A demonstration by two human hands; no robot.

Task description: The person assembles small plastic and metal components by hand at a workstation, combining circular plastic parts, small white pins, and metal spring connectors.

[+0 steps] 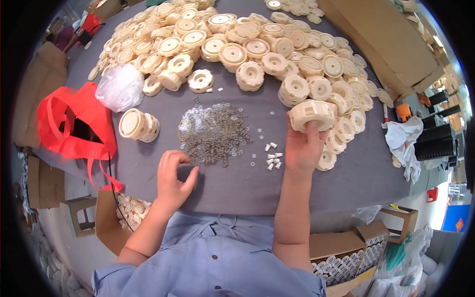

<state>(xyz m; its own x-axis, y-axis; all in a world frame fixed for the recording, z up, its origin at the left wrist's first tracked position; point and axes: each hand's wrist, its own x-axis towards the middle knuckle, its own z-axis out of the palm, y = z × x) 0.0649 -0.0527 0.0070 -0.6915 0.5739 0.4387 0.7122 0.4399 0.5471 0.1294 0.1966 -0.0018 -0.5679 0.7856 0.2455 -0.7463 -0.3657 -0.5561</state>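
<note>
Right hand: the right hand (303, 148) is raised at about 3 o'clock from the table's middle, fingers clamped on a cream wheel (311, 115), thumb against its lower rim.
Wheel: round, notched at the edge, tilted so its rim faces the camera; it sits at the 12 o'clock side of the right hand, just at the edge of the big heap.
Left hand: the left hand (173, 179) rests on the grey table (237, 183) at about 7 o'clock from the middle, fingers curled with the tips drawn close together; whether they pinch anything I cannot tell.
Springs: a loose pile of small metal springs (213, 133) lies at 1 o'clock from the left hand, its near edge just beside the fingertips.
White bits: a few small white pieces (271, 157) lie at 9 o'clock from the right hand, near its wrist side.
Heap: a wide heap of cream wheels (247, 49) fills the far side of the table, from 10 to 2 o'clock.
Stack: a short stack of wheels (138, 124) lies on its side at 11 o'clock from the left hand.
Red bag: a red bag (74, 123) sits at 9 o'clock on the table's edge, with a clear plastic bag (120, 87) just beyond it.
Boxes: cardboard boxes (391, 44) stand at 2 o'clock.
</note>
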